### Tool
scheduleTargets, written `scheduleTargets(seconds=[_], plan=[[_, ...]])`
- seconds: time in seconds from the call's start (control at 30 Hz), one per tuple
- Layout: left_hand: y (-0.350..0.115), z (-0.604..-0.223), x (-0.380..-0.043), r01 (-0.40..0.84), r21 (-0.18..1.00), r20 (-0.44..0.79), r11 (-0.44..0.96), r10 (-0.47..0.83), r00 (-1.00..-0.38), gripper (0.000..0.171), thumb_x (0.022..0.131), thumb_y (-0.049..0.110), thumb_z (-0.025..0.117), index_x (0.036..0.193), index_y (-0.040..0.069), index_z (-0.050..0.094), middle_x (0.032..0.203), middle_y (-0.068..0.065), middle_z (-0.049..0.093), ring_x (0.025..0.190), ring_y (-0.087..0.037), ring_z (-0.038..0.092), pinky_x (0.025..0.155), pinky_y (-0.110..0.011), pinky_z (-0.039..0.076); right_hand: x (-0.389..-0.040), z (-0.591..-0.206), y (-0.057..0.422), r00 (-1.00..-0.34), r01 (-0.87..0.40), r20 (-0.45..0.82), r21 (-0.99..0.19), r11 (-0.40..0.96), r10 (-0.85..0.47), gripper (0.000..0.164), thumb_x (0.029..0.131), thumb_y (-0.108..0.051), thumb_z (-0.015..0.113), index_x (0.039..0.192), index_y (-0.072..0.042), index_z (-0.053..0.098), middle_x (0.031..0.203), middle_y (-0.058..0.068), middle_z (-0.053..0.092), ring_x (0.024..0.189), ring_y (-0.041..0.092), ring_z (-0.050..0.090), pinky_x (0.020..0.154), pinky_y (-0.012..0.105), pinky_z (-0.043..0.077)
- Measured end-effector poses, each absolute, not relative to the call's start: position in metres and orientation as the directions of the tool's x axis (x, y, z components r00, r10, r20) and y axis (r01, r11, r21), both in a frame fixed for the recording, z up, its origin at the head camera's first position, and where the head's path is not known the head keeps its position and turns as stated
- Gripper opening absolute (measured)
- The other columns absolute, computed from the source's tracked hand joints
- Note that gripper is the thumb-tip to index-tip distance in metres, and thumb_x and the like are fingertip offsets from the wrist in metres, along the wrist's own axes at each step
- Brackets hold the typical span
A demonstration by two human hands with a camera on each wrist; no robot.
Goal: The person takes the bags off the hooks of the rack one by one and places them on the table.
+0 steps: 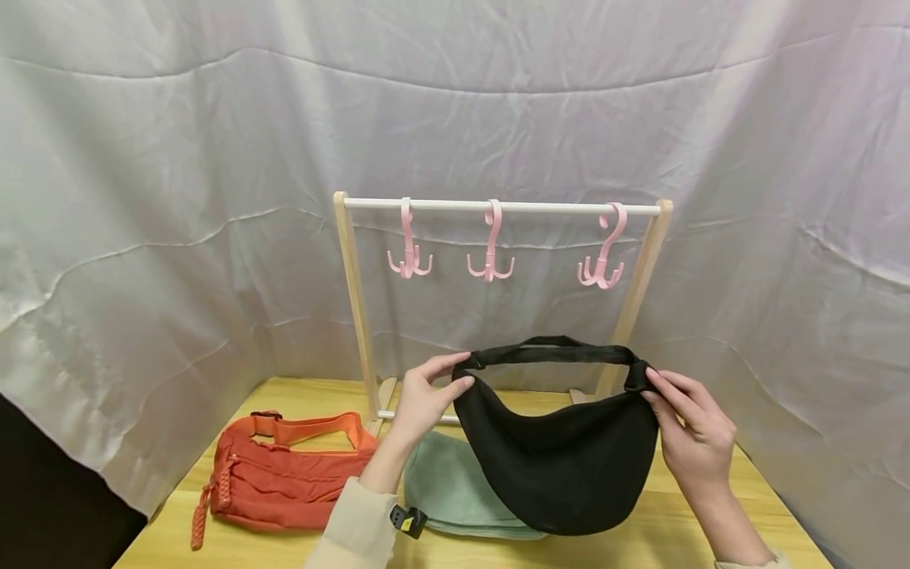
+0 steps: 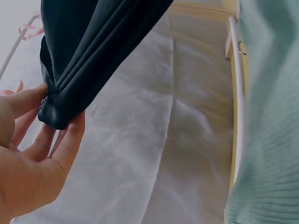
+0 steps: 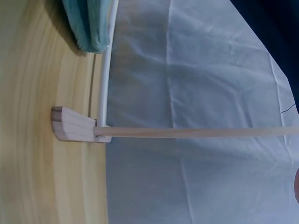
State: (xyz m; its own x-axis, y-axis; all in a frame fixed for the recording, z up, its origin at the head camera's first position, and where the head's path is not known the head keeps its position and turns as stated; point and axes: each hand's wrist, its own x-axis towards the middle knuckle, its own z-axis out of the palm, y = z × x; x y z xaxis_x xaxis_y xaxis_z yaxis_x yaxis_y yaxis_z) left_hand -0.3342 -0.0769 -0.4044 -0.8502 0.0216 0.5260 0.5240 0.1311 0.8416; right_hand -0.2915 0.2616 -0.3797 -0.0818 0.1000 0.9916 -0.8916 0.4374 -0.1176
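Note:
A black shoulder bag (image 1: 569,466) hangs between my two hands in the head view, raised in front of the rack, its strap arching above its body. My left hand (image 1: 430,395) pinches the bag's left upper corner between thumb and fingers. In the left wrist view the left hand (image 2: 42,144) grips the gathered dark corner of the bag (image 2: 88,56). At the other corner, by the strap's end, my right hand (image 1: 693,431) pinches the bag with thumb and fingers. The right wrist view has only a sliver of that hand at its right edge.
Behind the bag stands a wooden rack with a white rod (image 1: 448,205), carrying three pink hooks (image 1: 490,245). A red-orange waist bag (image 1: 284,482) lies at the left of the wooden table (image 1: 178,537). A folded mint-green corduroy bag (image 1: 448,482) lies below the black one.

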Motion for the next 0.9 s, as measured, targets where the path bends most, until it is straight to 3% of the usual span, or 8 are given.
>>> scheduleTargets(seconds=[0.13,0.33,0.67,0.9], plan=[[-0.077,-0.409,-0.331,0.522,0.833,0.519,0.184,0.069,-0.852,0.042,0.086,0.007,0.085,0.126,0.016,0.077,0.124,-0.003,0.073,0.116,-0.023,0.068,0.103,-0.039,0.05,-0.292,-0.387,0.267,-0.111,-0.87,0.989,-0.146,0.47,0.101,0.023,0.092,-0.006,0.078,0.098,0.016,0.076,0.094,0.026,0.072,0.099,0.004,0.068,0.08,0.009,0.047],[-0.076,-0.411,-0.326,0.515,0.837,0.504,0.184,0.107,-0.857,0.045,0.084,0.003,0.086,0.127,0.012,0.076,0.124,-0.009,0.072,0.114,-0.026,0.067,0.083,-0.025,0.058,-0.294,-0.399,0.279,-0.161,-0.855,0.982,-0.189,0.482,0.1,0.018,0.091,0.001,0.077,0.102,0.015,0.076,0.098,0.023,0.073,0.1,0.002,0.068,0.079,0.006,0.047],[-0.079,-0.412,-0.322,0.515,0.845,0.498,0.144,0.138,-0.856,0.041,0.085,0.007,0.086,0.125,0.013,0.078,0.123,-0.006,0.073,0.112,-0.024,0.066,0.084,-0.024,0.058,-0.292,-0.409,0.291,-0.198,-0.847,0.976,-0.214,0.487,0.085,0.018,0.092,0.003,0.076,0.104,0.015,0.076,0.1,0.024,0.073,0.102,0.003,0.069,0.084,0.007,0.05],[-0.074,-0.412,-0.318,0.506,0.85,0.486,0.145,0.149,-0.861,0.037,0.085,0.014,0.088,0.12,0.016,0.08,0.117,-0.002,0.076,0.101,-0.016,0.067,0.07,-0.023,0.057,-0.286,-0.415,0.302,-0.262,-0.828,0.963,-0.256,0.499,0.061,0.018,0.093,0.006,0.074,0.108,0.016,0.074,0.102,0.021,0.072,0.102,0.001,0.067,0.084,0.006,0.05]])
